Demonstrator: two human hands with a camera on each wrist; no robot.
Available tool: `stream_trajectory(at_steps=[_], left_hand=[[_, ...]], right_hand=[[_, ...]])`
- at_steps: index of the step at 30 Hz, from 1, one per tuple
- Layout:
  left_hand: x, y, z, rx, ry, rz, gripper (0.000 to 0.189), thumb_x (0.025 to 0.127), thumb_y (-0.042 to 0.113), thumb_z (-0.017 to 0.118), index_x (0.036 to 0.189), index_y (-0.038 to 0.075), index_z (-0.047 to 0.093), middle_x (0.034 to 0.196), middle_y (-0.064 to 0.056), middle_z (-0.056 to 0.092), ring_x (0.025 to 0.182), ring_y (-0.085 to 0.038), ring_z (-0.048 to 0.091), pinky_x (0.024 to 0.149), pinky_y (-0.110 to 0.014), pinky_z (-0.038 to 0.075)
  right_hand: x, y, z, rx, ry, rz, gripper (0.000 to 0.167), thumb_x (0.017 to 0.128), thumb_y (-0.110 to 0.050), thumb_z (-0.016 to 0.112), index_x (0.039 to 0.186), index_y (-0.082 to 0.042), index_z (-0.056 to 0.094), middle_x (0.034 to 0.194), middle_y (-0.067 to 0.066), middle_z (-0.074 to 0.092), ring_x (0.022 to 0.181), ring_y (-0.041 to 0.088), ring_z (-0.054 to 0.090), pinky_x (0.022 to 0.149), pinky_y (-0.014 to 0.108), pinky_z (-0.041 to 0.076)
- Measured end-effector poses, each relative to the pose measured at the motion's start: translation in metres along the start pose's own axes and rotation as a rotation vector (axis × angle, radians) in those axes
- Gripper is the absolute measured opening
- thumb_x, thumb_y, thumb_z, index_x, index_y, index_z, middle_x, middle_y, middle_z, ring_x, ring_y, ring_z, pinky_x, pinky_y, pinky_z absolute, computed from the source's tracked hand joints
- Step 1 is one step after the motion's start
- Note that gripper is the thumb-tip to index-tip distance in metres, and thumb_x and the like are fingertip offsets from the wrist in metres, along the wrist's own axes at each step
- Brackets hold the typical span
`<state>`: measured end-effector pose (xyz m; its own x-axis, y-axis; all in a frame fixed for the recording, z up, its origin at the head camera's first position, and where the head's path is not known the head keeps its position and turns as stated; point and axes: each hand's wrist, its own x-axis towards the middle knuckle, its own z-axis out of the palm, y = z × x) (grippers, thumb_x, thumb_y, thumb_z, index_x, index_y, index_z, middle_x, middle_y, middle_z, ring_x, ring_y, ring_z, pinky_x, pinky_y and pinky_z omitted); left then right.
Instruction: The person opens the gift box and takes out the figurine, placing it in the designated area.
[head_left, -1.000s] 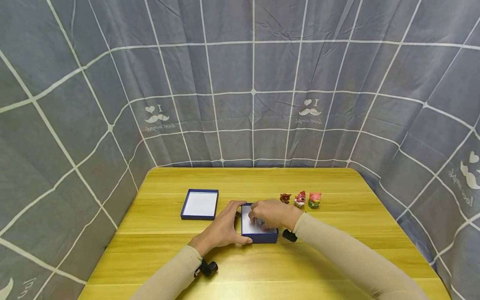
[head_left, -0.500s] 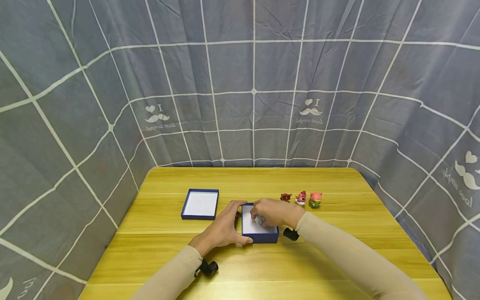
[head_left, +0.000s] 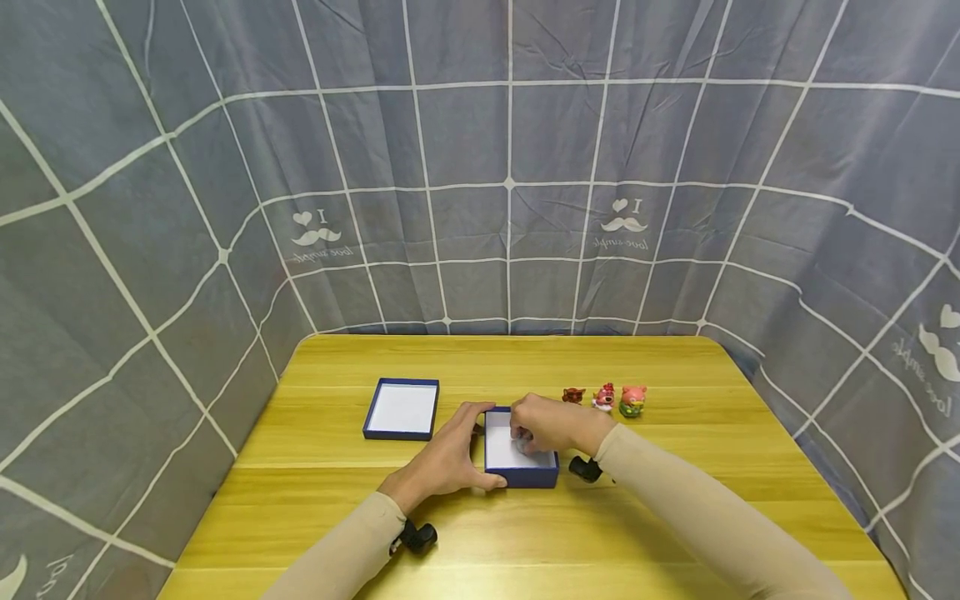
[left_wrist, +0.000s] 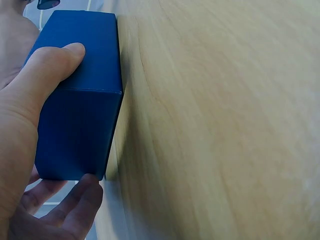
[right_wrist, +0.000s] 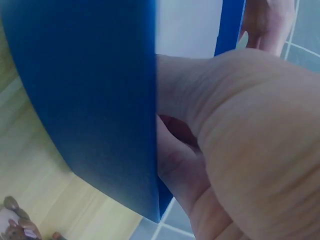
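Observation:
A blue box (head_left: 531, 477) with a white inside stands open on the wooden table. My left hand (head_left: 444, 457) grips its left side, thumb on the near wall and fingers at the far wall; the left wrist view shows the thumb (left_wrist: 62, 62) flat on the blue wall. My right hand (head_left: 558, 425) reaches down into the box with curled fingers. Just under those fingers a small greyish thing (head_left: 522, 444) shows, mostly covered by the hand; its kind I cannot tell. In the right wrist view the box wall (right_wrist: 90, 100) hides the right fingertips.
A shallow blue lid (head_left: 401, 408) with a white inside lies left of the box. Beyond the right hand stand a dark red figurine (head_left: 573, 395), a pink-and-white one (head_left: 603, 397) and a pink-and-green one (head_left: 632, 402). A grey curtain (head_left: 465, 208) surrounds the table's back and sides.
Inside the box, my right hand has shifted slightly right with the small greyish thing under its fingers. My left hand keeps its grip on the box.

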<state>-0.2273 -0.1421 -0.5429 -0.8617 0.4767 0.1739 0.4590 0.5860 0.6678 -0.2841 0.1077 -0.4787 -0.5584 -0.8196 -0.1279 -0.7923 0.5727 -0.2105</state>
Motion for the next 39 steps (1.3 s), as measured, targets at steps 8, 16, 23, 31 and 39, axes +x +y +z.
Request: stream_trajectory(at_steps=[8,16,23,31,39], left_hand=[[0.000,0.000,0.001,0.003,-0.003,0.004,0.123,0.084,0.048,0.108,0.179,0.013,0.038,0.172,-0.011,0.054,0.143,-0.026,0.067,0.123,-0.053,0.059],[0.001,-0.001,0.003,0.002,-0.007,-0.001,0.123,0.084,0.049,0.107,0.180,0.013,0.038,0.172,-0.012,0.054,0.144,-0.026,0.067,0.123,-0.053,0.059],[0.002,-0.001,0.002,0.009,-0.004,-0.001,0.123,0.084,0.049,0.108,0.179,0.012,0.038,0.172,-0.012,0.054,0.143,-0.027,0.067,0.123,-0.053,0.059],[0.002,0.000,0.001,0.008,-0.009,-0.005,0.124,0.084,0.048,0.107,0.180,0.012,0.037,0.173,-0.013,0.053,0.145,-0.029,0.067,0.124,-0.054,0.059],[0.002,0.000,0.001,0.010,-0.014,-0.004,0.124,0.085,0.049,0.107,0.179,0.010,0.037,0.172,-0.014,0.053,0.144,-0.029,0.068,0.123,-0.054,0.060]], right_hand=[[-0.003,0.001,0.002,0.069,0.025,0.007,0.021,0.099,-0.004,0.093,0.119,-0.001,0.087,0.114,0.010,0.085,0.095,0.008,0.078,0.083,0.018,0.065],[-0.005,0.001,0.004,0.044,0.002,0.015,0.019,0.100,-0.011,0.094,0.117,-0.007,0.087,0.114,0.004,0.083,0.095,0.006,0.073,0.083,0.020,0.063],[-0.007,0.006,0.005,0.054,0.010,0.012,0.014,0.101,-0.013,0.094,0.113,-0.012,0.086,0.101,-0.002,0.082,0.084,-0.001,0.065,0.078,0.020,0.059],[-0.009,0.008,0.006,0.041,0.032,-0.001,0.015,0.100,-0.014,0.095,0.111,-0.012,0.084,0.101,-0.002,0.083,0.086,0.001,0.070,0.079,0.020,0.061],[-0.011,0.006,0.008,0.053,0.041,0.008,0.018,0.100,-0.015,0.095,0.115,-0.011,0.084,0.104,-0.001,0.084,0.090,0.000,0.072,0.083,0.021,0.063]])
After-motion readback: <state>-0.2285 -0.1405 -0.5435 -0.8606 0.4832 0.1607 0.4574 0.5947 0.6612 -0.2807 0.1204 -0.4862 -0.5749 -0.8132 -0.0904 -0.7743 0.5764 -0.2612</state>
